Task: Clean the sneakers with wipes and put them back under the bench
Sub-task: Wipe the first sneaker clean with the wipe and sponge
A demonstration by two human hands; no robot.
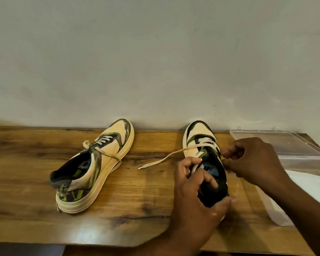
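Holding the right sneaker by its heel on the wooden bench.

The left hand curls around the heel and tongue, and the right hand pinches something small at the shoe's right side. This shoe's toe points away, to the wall. One lace trails left. The other sneaker lies well apart, toe pointing up and right. An "NB" logo shows inside both. A clear tray sits at the right.

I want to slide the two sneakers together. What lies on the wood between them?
In the head view, only a loose lace from the right sneaker trails toward the left sneaker; otherwise bare bench top.
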